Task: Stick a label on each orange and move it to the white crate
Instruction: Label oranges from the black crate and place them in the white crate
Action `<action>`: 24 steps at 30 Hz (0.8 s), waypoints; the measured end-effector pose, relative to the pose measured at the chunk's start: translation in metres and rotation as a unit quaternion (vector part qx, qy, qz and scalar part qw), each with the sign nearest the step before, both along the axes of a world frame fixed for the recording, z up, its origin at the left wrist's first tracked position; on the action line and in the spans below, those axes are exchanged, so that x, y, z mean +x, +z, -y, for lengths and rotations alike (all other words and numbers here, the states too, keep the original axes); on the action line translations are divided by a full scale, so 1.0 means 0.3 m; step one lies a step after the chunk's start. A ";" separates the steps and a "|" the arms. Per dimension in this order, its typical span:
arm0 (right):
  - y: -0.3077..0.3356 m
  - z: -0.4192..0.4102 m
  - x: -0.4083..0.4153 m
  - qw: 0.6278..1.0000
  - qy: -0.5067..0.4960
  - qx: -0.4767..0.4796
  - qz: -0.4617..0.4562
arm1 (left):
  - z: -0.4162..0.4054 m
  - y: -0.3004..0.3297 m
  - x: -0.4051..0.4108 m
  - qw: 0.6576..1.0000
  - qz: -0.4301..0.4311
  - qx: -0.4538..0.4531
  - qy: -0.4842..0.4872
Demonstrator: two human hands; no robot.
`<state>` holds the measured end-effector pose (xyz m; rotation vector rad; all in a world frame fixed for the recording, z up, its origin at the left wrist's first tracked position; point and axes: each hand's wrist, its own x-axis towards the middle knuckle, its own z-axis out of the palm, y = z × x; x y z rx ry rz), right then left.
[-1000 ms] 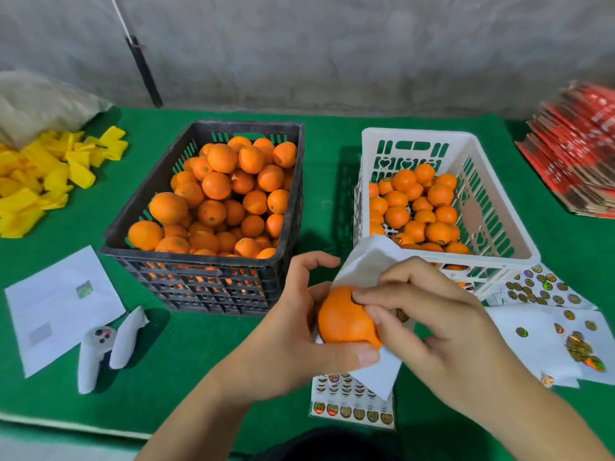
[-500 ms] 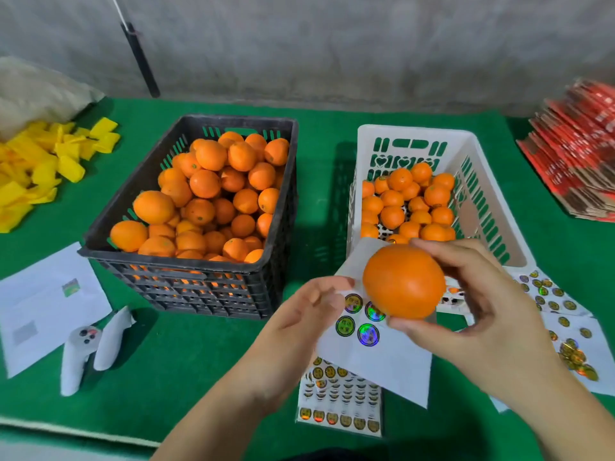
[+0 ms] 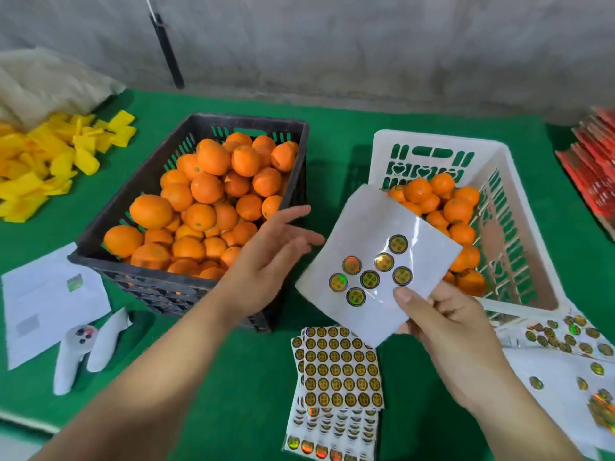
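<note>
A person's right hand [image 3: 446, 331], at lower right of the frame, pinches a label sheet [image 3: 376, 261] by its bottom corner, seven round holographic labels left on the white backing; it holds nothing else. The orange that hand carried half a second ago is gone from it, and by all signs now lies among the labelled fruit in the white crate [image 3: 519, 207] at centre right, though which one cannot be told. The left hand [image 3: 276, 257], empty and spread wide with fingers loose, has let go of the sheet and hovers at the near right corner of the black crate [image 3: 109, 227], which is heaped with oranges [image 3: 213, 191] at centre left. That reach suggests one cycle is done and the next orange is about to be picked. More full sheets [image 3: 339, 371] lie on the green surface [image 3: 233, 377] at bottom centre, and plenty of unlabelled fruit remains.
</note>
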<state>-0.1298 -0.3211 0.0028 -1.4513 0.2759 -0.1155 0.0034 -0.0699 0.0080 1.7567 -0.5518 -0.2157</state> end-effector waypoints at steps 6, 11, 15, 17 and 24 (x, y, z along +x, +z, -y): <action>-0.013 0.009 0.017 0.998 0.004 0.065 0.023 | -0.155 -0.092 0.283 0.782 -0.068 0.607 -0.124; -0.002 -0.011 0.015 0.996 0.004 0.079 0.028 | -0.079 -0.163 0.311 0.699 -0.108 0.703 -0.072; 0.003 -0.014 -0.008 0.996 -0.006 0.090 0.027 | -0.072 -0.145 0.320 0.715 -0.018 0.697 -0.052; 0.009 -0.009 -0.028 0.994 -0.013 0.100 0.034 | -0.131 -0.141 0.338 0.750 -0.018 0.659 -0.056; 0.021 0.011 -0.094 0.994 -0.019 0.099 0.046 | -0.322 0.014 0.224 0.966 -0.065 0.214 0.127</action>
